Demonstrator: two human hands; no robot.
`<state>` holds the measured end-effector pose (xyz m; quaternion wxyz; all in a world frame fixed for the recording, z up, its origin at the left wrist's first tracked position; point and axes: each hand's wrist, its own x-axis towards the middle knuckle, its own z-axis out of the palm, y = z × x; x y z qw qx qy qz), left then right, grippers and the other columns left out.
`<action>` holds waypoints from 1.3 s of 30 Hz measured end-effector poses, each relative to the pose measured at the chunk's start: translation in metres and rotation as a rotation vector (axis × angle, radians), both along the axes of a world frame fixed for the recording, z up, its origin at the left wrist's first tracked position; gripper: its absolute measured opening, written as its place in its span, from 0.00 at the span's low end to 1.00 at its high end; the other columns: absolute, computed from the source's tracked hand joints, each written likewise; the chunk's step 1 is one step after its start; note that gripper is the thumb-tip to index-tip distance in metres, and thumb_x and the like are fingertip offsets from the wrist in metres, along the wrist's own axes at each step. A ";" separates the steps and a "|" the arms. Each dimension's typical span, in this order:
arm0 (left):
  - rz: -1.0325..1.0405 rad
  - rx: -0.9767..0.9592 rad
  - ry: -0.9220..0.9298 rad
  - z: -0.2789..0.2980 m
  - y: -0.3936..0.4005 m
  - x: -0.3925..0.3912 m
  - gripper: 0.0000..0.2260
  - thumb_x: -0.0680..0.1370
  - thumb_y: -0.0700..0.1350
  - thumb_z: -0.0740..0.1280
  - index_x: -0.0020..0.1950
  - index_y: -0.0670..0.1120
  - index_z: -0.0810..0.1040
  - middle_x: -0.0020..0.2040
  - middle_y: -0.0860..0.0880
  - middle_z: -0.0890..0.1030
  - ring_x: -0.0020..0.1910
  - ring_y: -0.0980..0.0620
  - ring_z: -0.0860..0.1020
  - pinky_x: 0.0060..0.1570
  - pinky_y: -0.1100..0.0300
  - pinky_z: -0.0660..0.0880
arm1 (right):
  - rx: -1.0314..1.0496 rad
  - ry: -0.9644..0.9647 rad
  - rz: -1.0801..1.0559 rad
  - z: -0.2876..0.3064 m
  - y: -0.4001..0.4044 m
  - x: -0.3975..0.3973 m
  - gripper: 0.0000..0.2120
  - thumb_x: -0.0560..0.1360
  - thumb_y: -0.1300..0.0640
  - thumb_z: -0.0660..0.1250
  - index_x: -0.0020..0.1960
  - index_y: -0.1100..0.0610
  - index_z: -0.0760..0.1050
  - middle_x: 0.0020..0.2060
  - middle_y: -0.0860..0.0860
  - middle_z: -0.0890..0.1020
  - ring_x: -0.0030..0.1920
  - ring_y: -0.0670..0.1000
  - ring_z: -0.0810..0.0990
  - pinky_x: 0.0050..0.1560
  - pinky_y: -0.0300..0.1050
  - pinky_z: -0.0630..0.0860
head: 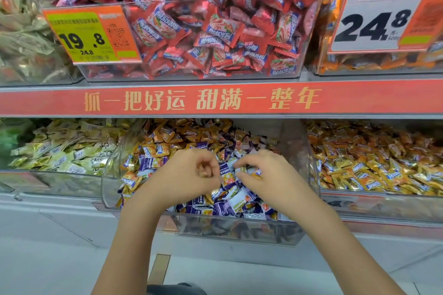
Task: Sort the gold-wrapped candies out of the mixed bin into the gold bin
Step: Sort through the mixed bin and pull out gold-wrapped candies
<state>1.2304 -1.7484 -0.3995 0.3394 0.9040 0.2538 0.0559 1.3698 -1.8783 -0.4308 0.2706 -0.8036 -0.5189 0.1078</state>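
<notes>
Both your hands are in the mixed bin [309,163], over its purple-and-white heap. Your left hand [191,175] is curled; something gold shows inside the fist, though I cannot tell what. Your right hand [266,172] pinches at a small wrapper among the purple ones. Most gold candies [167,136] in that bin lie behind and left of your hands. The gold bin [383,196] adjoins the mixed bin's right wall, so your right hand is nearer.

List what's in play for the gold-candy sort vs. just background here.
In play:
mixed bin
gold bin
left hand, curled around candy
right hand, pinching a wrapper in the mixed bin

Background:
red candy bin
pale-wrapped candy bin
price tags
red shelf banner
</notes>
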 end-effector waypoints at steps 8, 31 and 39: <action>0.020 0.209 0.154 -0.004 0.003 0.005 0.10 0.67 0.52 0.77 0.38 0.52 0.78 0.41 0.56 0.76 0.41 0.56 0.75 0.38 0.59 0.74 | 0.301 0.122 -0.213 0.009 -0.006 0.002 0.09 0.80 0.56 0.62 0.54 0.47 0.79 0.41 0.44 0.72 0.40 0.40 0.72 0.39 0.30 0.67; -0.050 -0.153 -0.233 0.018 -0.117 0.146 0.08 0.80 0.38 0.57 0.42 0.46 0.62 0.38 0.44 0.67 0.35 0.49 0.67 0.32 0.57 0.64 | 0.810 1.689 -0.356 0.051 -0.070 0.042 0.09 0.82 0.61 0.56 0.60 0.52 0.68 0.55 0.57 0.76 0.56 0.56 0.78 0.57 0.54 0.73; -0.053 -0.364 -0.310 0.018 -0.152 0.166 0.10 0.81 0.40 0.61 0.61 0.44 0.64 0.52 0.47 0.75 0.49 0.53 0.75 0.43 0.65 0.73 | 0.805 1.492 -0.498 0.045 -0.101 0.076 0.10 0.82 0.62 0.56 0.59 0.60 0.74 0.44 0.55 0.79 0.38 0.48 0.82 0.38 0.48 0.82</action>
